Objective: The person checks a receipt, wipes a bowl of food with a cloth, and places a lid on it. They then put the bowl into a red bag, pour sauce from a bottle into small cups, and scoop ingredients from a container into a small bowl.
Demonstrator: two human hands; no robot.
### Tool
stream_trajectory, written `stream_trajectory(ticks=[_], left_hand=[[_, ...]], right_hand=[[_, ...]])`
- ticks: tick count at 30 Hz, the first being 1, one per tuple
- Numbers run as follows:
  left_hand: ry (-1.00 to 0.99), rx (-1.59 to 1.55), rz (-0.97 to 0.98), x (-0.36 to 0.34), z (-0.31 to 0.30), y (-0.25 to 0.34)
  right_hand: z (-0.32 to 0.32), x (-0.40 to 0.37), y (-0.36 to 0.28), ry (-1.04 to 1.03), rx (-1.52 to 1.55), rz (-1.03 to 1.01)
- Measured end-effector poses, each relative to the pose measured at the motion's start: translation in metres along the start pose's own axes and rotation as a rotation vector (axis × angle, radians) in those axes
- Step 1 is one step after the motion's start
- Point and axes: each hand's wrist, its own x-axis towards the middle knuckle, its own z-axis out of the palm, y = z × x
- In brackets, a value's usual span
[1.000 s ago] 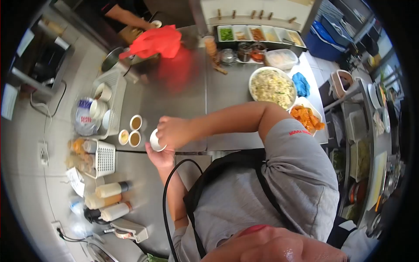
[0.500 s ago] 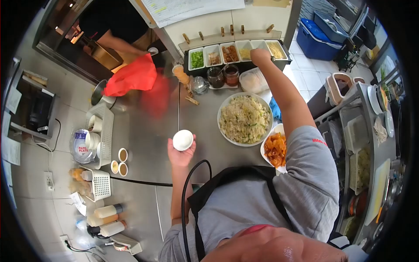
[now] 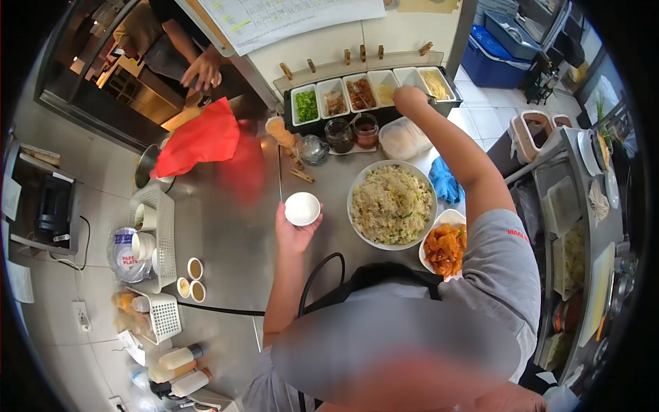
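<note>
Above counter [image 3: 233, 230], white cup [image 3: 303, 208] rests atop left fingers [image 3: 281, 216].

small white cup [image 3: 303, 208], upright, empty, above steel counter [image 3: 233, 226]

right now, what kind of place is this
Most likely a restaurant kitchen prep line: a rail of topping trays, a big bowl of fried rice on a steel counter, and a small white cup in the left hand.
</note>
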Motion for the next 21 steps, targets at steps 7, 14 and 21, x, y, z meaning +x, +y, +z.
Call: stream_trajectory(ticks=[7,14,21], left_hand=[[-0.145,0.060,-0.014,0.049,0.057,0.014],[-0.209,0.055,-0.024,0.145,0.154,-0.004],[-0.145,-0.009,0.015,0.186,0.213,-0.042]], right_hand=[[0.017,0.022,0.046,-0.077,-0.021,-0.164],[-0.020,0.004,0.046,0.151,0.430,0.058],[-0.081,-0.050,0.008,0.348,0.473,-0.125]])
